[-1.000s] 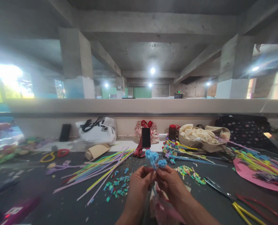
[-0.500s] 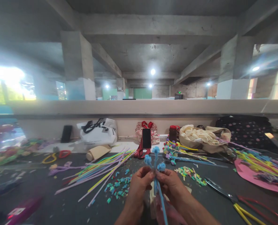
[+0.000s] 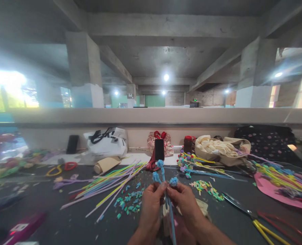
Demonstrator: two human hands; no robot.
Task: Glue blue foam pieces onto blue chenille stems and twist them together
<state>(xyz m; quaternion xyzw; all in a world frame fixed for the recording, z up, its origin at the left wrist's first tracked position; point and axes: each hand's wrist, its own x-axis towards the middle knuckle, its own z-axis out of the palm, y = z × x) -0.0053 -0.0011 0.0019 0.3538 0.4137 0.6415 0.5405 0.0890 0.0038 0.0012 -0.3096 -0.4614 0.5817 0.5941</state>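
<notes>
Between my hands stands a blue pipe-cleaner flower stem (image 3: 171,217), its long tail running down toward me. Several small curled blue blossoms (image 3: 160,164) top it, one of them leaning right above my right fingers. My left hand (image 3: 152,200) pinches the stem between thumb and fingers just under the blossoms. My right hand (image 3: 183,197) grips the same spot from the other side, fingertips almost touching the left thumb. The exact twist under the fingertips is hidden. Below the hands, a pinkish patch and a pale piece are partly covered.
Loose pipe cleaners (image 3: 110,190) fan out at left, with blue-green clippings (image 3: 130,202) beside my left hand. Pale clippings (image 3: 207,190) and large scissors (image 3: 251,215) lie right. Behind stand a phone (image 3: 159,149), finished small flowers (image 3: 186,163) and a cloth bag (image 3: 217,149). A purple tool (image 3: 26,228) lies front left.
The tallest blossom has tipped to the left and the stem's tail has shifted left. Both hands keep their pinch, with the right moved slightly left.
</notes>
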